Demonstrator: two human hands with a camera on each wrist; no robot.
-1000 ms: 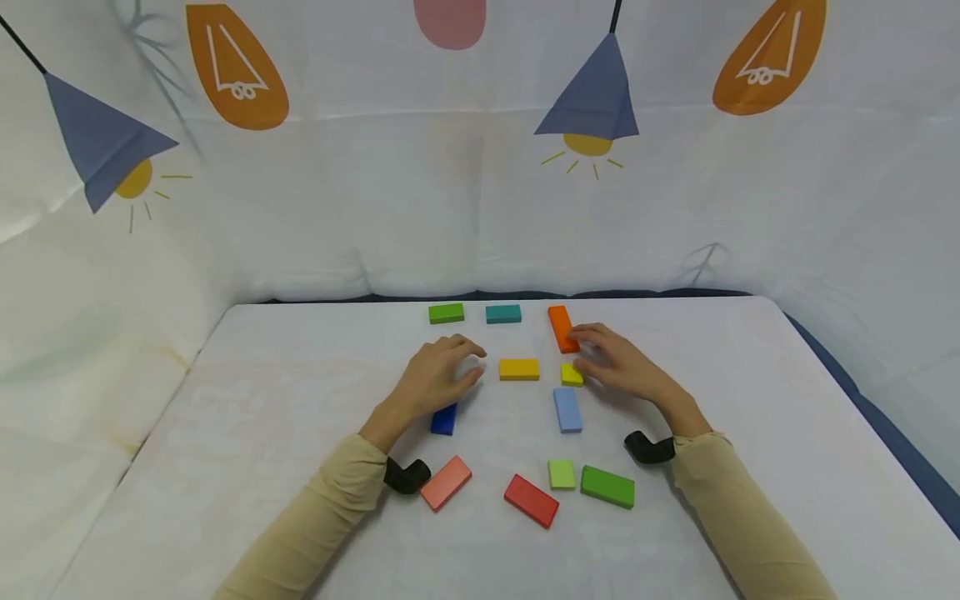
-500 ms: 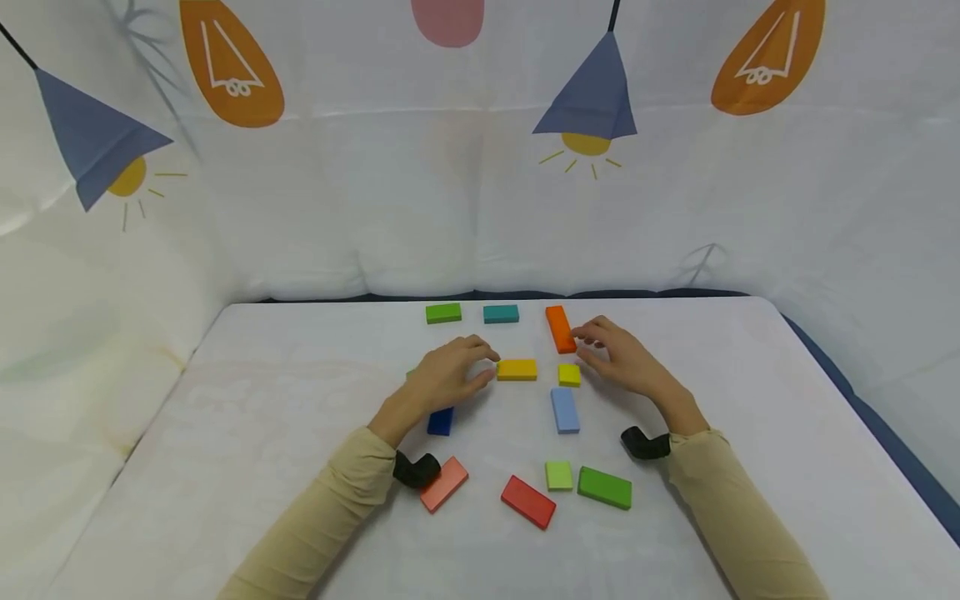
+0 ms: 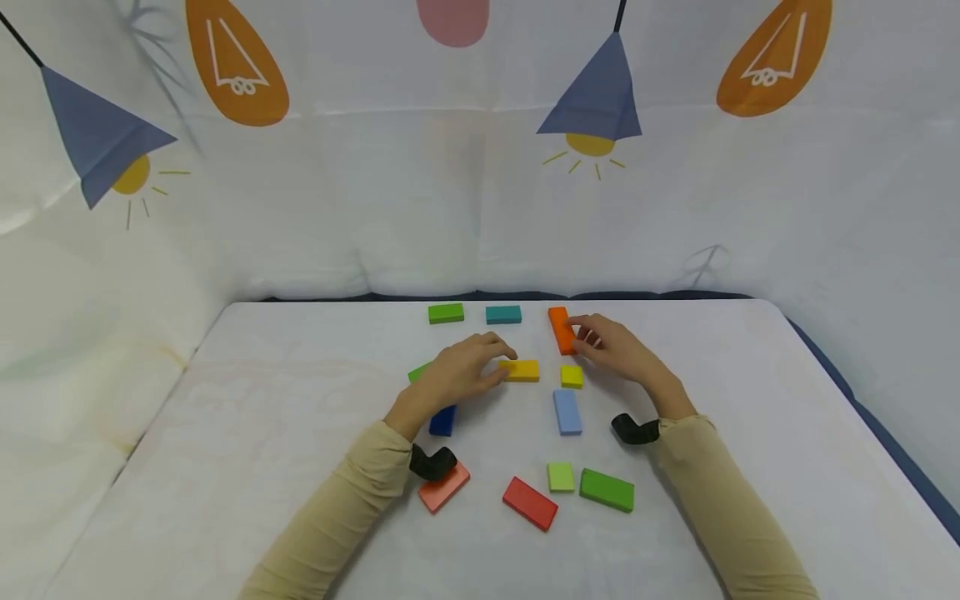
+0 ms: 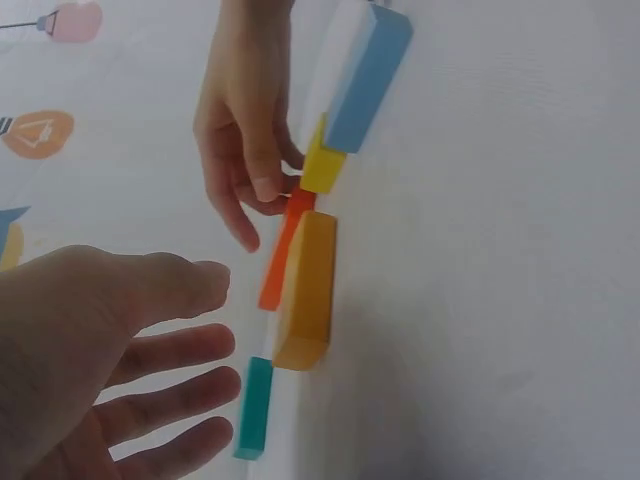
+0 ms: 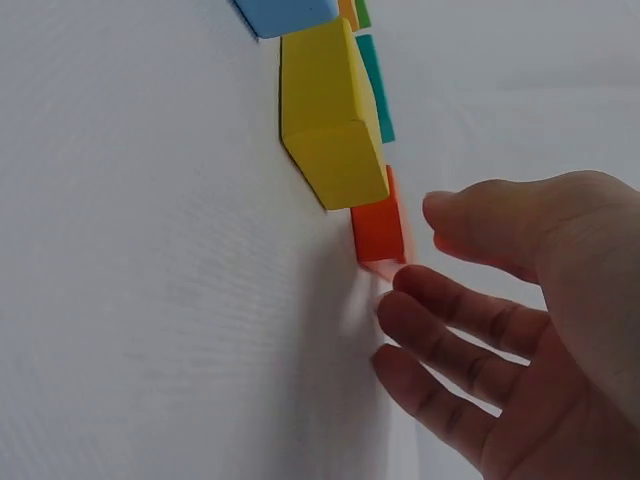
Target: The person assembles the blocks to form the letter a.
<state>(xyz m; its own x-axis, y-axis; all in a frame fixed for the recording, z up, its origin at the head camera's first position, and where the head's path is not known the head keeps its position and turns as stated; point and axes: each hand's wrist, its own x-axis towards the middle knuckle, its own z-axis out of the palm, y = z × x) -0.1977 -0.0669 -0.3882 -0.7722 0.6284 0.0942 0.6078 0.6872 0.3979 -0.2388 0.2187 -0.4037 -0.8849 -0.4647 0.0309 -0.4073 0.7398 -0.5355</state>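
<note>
My left hand [image 3: 459, 372] reaches over the table with its fingers spread; thumb and fingertips overlap the left end of an amber-yellow block [image 3: 527, 372] in the head view. The left wrist view shows that block [image 4: 308, 290] standing apart from the loose fingers. At the orange block [image 3: 558, 327], my right hand [image 3: 622, 352] has its thumb and fingers parted, right by the block's right side. Its palm in the right wrist view holds nothing. A small yellow block [image 3: 572, 377] and a light blue block [image 3: 567, 412] lie just below. My left hand partly hides a green block [image 3: 417, 372] and a dark blue block [image 3: 442, 422].
Along the back lie a green block [image 3: 446, 313] and a teal block [image 3: 503, 315]. Nearer are a salmon block [image 3: 446, 492], a red block [image 3: 530, 503], a lime square block [image 3: 560, 477] and a green block [image 3: 607, 490]. White printed fabric [image 3: 420, 208] encloses the table.
My left hand has moved right, up to the amber-yellow block, uncovering the green block behind it. My right hand has shifted slightly away from the small yellow block, up beside the orange one.
</note>
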